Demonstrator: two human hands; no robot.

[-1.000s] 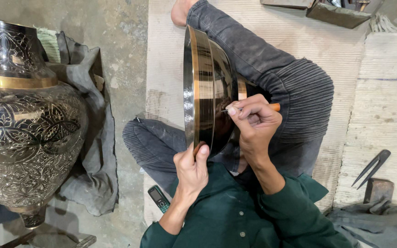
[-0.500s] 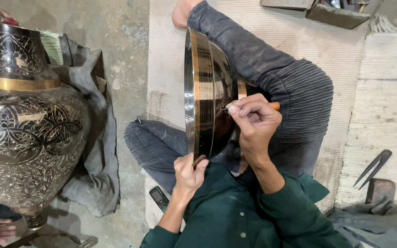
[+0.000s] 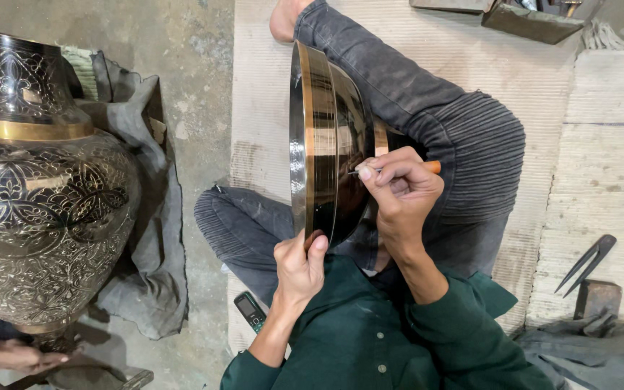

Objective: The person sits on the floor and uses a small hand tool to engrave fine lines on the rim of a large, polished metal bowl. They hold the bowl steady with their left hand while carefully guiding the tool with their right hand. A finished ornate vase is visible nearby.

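A dark metal bowl (image 3: 323,137) with brass bands stands on edge against my raised knee. My left hand (image 3: 299,269) grips its lower rim, thumb on the near side. My right hand (image 3: 401,191) is shut on a thin engraving tool with an orange handle (image 3: 431,167), and the metal tip touches the bowl's outer wall. My legs in grey trousers (image 3: 427,123) are folded under the bowl.
A large engraved brass-banded vase (image 3: 37,202) stands at left on grey cloth, with another person's hand (image 3: 16,355) at its base. A small mobile phone (image 3: 250,310) lies on the floor by my knee. Metal dividers (image 3: 586,261) and a block lie at right.
My left hand has shifted slightly on the bowl's rim. Another person's hand has come into view at the vase's base. The tool stays against the bowl.
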